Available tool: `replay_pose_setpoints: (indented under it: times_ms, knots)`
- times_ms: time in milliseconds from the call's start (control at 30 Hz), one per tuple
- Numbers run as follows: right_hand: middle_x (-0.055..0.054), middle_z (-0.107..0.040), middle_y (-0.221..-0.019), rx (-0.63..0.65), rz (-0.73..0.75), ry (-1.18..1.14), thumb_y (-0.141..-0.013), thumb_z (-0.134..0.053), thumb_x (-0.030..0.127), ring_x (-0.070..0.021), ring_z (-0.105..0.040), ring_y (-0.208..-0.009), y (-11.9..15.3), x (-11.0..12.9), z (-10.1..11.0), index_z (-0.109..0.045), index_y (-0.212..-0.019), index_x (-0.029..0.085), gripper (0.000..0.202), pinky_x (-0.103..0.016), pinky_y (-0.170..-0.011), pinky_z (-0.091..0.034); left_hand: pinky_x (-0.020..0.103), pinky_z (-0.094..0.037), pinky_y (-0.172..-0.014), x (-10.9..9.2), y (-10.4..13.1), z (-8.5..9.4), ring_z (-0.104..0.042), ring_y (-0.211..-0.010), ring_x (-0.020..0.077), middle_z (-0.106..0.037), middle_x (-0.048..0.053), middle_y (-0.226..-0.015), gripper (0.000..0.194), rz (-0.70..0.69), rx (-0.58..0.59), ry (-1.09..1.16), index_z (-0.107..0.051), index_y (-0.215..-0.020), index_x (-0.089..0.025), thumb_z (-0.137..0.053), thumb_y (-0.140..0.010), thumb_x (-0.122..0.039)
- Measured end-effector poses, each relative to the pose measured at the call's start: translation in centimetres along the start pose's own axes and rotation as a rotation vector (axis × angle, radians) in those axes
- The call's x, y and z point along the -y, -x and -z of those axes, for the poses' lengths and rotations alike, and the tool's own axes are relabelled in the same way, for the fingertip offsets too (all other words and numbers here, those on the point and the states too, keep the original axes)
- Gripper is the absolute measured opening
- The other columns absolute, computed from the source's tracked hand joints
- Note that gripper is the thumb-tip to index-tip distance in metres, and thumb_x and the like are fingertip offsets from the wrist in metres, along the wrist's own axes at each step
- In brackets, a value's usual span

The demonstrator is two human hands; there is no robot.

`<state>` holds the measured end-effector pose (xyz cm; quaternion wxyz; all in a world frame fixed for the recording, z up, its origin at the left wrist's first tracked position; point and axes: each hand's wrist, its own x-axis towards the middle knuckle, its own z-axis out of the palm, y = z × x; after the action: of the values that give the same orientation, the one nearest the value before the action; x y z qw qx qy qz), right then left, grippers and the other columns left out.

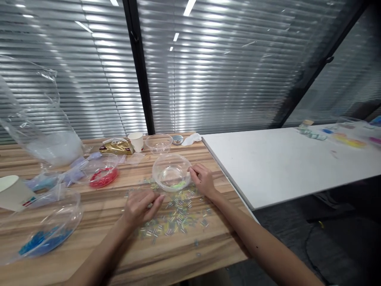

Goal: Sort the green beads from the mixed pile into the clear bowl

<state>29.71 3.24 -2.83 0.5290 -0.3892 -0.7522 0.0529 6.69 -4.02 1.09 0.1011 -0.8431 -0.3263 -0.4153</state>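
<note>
A clear round bowl [172, 173] stands on the wooden table with a little yellow-green material at its bottom. My right hand [202, 178] is at the bowl's right rim, its fingers closed together; whatever they hold, if anything, is too small to name. Just left of and below the bowl, my left hand [142, 207] is low over the table, with thumb and forefinger apart at their tips and nothing visible between them. Many short clear, yellow and greenish pieces [180, 212] lie scattered on the table between my forearms.
At the left are bowls with red pieces [103, 177] and blue pieces [44, 240], paper cups [136, 142], a gold packet [117, 146] and a large clear bag [56, 147]. Another clear bowl [159, 143] stands behind. A white table [268, 163] adjoins on the right.
</note>
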Motion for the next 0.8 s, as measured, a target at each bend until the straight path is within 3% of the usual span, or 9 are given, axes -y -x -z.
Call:
replay_pose_setpoints:
  times_ms: [67,167,233,333,400,500,600,800]
  knots:
    - [-0.002,-0.058,-0.063,0.006,0.02,0.006,-0.091,-0.042,0.025,-0.0155,-0.053,-0.061,0.0,-0.1,-0.1,-0.061,-0.071,0.019,0.028,-0.027,-0.059,-0.04,0.024,-0.031,-0.048,0.2,0.0,0.2,-0.045,-0.044,0.0097,-0.052,-0.002,-0.052,0.026,0.075,-0.044,-0.028,-0.054,-0.07,-0.017,-0.043,-0.093,-0.021]
    - [-0.003,-0.058,-0.064,0.02,0.041,-0.005,-0.091,-0.042,0.025,-0.0156,-0.053,-0.062,0.1,-0.1,-0.2,-0.061,-0.072,0.019,0.028,-0.027,-0.059,-0.039,0.021,-0.035,-0.049,0.5,-0.2,0.0,-0.047,-0.045,0.0093,-0.054,-0.003,-0.061,0.016,0.219,-0.046,-0.03,-0.053,-0.097,-0.015,-0.04,-0.095,-0.024]
    - [-0.003,-0.057,-0.065,0.035,0.047,-0.014,-0.091,-0.042,0.024,-0.0155,-0.054,-0.063,0.1,0.0,-0.3,-0.061,-0.073,0.019,0.027,-0.027,-0.06,-0.039,0.02,-0.036,-0.05,0.7,-0.3,-0.3,-0.048,-0.048,0.0097,-0.053,-0.003,-0.066,0.028,0.376,-0.016,0.038,-0.044,-0.118,-0.014,-0.037,-0.095,-0.029]
    - [-0.002,-0.055,-0.063,0.044,0.07,-0.017,-0.09,-0.042,0.023,-0.0151,-0.052,-0.061,0.1,0.4,-0.3,-0.06,-0.071,0.019,0.027,-0.027,-0.058,-0.037,0.022,-0.035,-0.051,0.9,-0.7,-0.5,-0.046,-0.049,0.0118,-0.046,-0.006,-0.061,0.045,0.623,-0.026,0.17,-0.033,-0.132,-0.014,-0.038,-0.094,-0.038]
    - [-0.001,-0.052,-0.06,0.039,0.1,-0.022,-0.09,-0.042,0.023,-0.0145,-0.05,-0.058,0.1,0.6,-0.4,-0.058,-0.068,0.019,0.028,-0.027,-0.056,-0.036,0.022,-0.032,-0.051,1.0,-1.1,-0.4,-0.042,-0.048,0.0125,-0.041,-0.008,-0.055,0.052,0.742,-0.06,0.223,-0.033,-0.133,-0.013,-0.042,-0.091,-0.042]
    - [0.0,-0.048,-0.057,0.037,0.134,-0.041,-0.09,-0.042,0.022,-0.0135,-0.046,-0.055,0.1,1.0,-0.4,-0.056,-0.066,0.018,0.028,-0.026,-0.054,-0.034,0.023,-0.03,-0.051,1.3,-1.5,-0.1,-0.038,-0.047,0.0129,-0.038,-0.008,-0.049,0.052,0.866,-0.034,0.258,-0.048,-0.123,-0.014,-0.049,-0.085,-0.049]
    - [-0.001,-0.051,-0.06,0.063,0.159,-0.06,-0.09,-0.042,0.021,-0.0131,-0.047,-0.056,0.2,1.3,-0.4,-0.057,-0.069,0.018,0.027,-0.026,-0.054,-0.034,0.023,-0.028,-0.051,1.6,-1.6,-0.1,-0.036,-0.047,0.0131,-0.036,-0.008,-0.044,0.05,0.909,0.003,0.269,-0.06,-0.11,-0.013,-0.054,-0.078,-0.051]
    - [-0.003,-0.056,-0.064,0.087,0.165,-0.048,-0.092,-0.041,0.021,-0.0146,-0.051,-0.06,0.6,1.2,-0.4,-0.061,-0.075,0.018,0.027,-0.027,-0.057,-0.039,0.023,-0.029,-0.05,2.3,-1.1,-0.7,-0.038,-0.047,0.0141,-0.043,-0.005,-0.046,0.054,0.992,0.009,0.342,-0.061,-0.114,-0.01,-0.048,-0.079,-0.048]
